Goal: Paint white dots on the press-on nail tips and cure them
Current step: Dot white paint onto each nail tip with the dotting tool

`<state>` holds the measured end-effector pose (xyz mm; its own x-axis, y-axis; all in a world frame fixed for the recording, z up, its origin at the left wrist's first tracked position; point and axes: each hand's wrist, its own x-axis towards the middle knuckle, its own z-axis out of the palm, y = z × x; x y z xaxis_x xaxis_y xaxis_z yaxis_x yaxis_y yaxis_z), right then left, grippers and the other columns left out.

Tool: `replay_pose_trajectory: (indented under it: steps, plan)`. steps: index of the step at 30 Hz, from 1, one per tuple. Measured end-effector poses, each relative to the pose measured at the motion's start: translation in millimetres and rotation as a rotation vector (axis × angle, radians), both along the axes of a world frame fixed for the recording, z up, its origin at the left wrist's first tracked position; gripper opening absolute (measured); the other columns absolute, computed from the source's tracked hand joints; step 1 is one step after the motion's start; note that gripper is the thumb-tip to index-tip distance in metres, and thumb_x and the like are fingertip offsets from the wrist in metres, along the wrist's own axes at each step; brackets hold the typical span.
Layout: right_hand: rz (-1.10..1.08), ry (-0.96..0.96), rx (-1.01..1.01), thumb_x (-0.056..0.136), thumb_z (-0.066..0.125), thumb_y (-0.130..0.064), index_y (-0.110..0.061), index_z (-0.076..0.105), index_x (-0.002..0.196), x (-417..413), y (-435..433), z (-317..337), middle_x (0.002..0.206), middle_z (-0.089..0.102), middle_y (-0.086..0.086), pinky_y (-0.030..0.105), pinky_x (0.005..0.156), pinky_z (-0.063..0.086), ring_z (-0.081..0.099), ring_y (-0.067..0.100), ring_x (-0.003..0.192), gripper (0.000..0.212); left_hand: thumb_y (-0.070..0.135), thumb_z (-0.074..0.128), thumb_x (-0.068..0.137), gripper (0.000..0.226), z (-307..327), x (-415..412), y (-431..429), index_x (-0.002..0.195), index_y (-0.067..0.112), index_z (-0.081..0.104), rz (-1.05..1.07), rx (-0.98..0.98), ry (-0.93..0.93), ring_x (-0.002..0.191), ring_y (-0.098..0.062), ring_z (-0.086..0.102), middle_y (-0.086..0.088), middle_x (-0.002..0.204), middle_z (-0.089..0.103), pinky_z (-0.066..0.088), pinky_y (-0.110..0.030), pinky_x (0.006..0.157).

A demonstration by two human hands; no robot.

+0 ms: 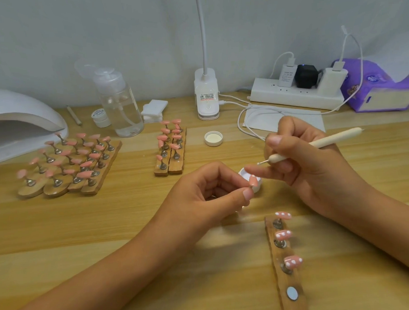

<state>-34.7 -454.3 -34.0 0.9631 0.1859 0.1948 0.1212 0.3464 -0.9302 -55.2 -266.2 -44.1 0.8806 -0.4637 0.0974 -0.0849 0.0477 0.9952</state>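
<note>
My left hand [207, 192] pinches a small stand that carries a pink nail tip [253, 181], held just in front of a little white paint pot [245, 172]. My right hand [308, 165] grips a cream dotting pen [319, 144], its metal point hovering just above and to the right of that tip. A wooden strip [288, 281] at the lower right bears three pink tips with white dots [284, 235] and one bare magnet. A white curing lamp [19, 119] stands at the far left.
Two groups of wooden strips with several plain pink tips [67, 164] [170, 144] sit at left and centre. Behind are a pump bottle [120, 106], a small jar [100, 116], a pot lid [213, 138], a clip lamp base [206, 96], a power strip [296, 93] with cables, and a purple tissue pack [379, 86].
</note>
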Motion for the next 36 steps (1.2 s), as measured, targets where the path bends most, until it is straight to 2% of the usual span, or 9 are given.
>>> replay_pose_trajectory:
  steps: [3,6,13,16,21,36]
  plan:
    - [0.028,0.027,-0.021,0.079,0.067,-0.011,-0.020,0.049,0.056,-2.4,3.3,0.1,0.048,0.038,0.000,0.030,0.060,0.058,0.041,0.008,0.046,0.031,0.016,0.072,0.077,0.007,0.4,-0.1,0.2,0.078,0.022,0.071,-0.004,0.003,-0.004,0.071,-0.007,0.061,0.007,0.078,0.071,0.050,-0.018,0.067]
    - [0.036,0.038,-0.010,0.081,0.060,-0.010,-0.019,0.048,0.056,-3.0,3.9,0.3,0.047,0.039,0.001,0.024,0.053,0.055,0.050,0.007,0.044,0.029,0.016,0.073,0.075,0.008,-0.1,0.6,-0.4,0.077,0.024,0.071,0.009,0.008,-0.001,0.071,-0.007,0.061,0.006,0.079,0.071,0.051,-0.019,0.067]
    - [0.043,0.039,-0.018,0.079,0.057,-0.008,-0.020,0.048,0.055,-3.3,4.6,1.0,0.047,0.039,-0.001,0.024,0.053,0.055,0.047,0.006,0.045,0.029,0.015,0.073,0.073,0.008,-0.1,-0.3,-1.2,0.075,0.023,0.070,0.026,-0.003,0.007,0.068,-0.006,0.061,0.006,0.073,0.069,0.050,-0.017,0.065]
    - [0.051,0.037,-0.031,0.076,0.062,-0.007,-0.020,0.048,0.055,-3.3,4.8,0.8,0.048,0.039,-0.001,0.024,0.053,0.055,0.043,0.006,0.046,0.029,0.015,0.073,0.073,0.008,0.5,-0.6,-1.4,0.074,0.023,0.071,0.026,-0.006,0.007,0.068,-0.006,0.061,0.005,0.074,0.069,0.051,-0.017,0.066]
    - [0.049,0.033,-0.029,0.079,0.057,-0.007,-0.019,0.047,0.056,-4.0,4.7,0.2,0.049,0.042,-0.002,0.022,0.051,0.053,0.048,0.006,0.046,0.027,0.014,0.073,0.074,0.010,1.5,-1.3,-1.1,0.073,0.023,0.070,0.023,-0.005,0.003,0.068,-0.007,0.060,0.005,0.073,0.069,0.050,-0.017,0.065]
    - [0.054,0.030,-0.035,0.079,0.057,-0.006,-0.018,0.047,0.057,-4.4,4.7,0.3,0.049,0.043,-0.002,0.022,0.052,0.054,0.050,0.006,0.047,0.027,0.014,0.072,0.073,0.010,2.8,-2.1,-2.3,0.071,0.024,0.070,0.030,0.003,0.005,0.067,-0.007,0.060,0.006,0.070,0.067,0.050,-0.018,0.065]
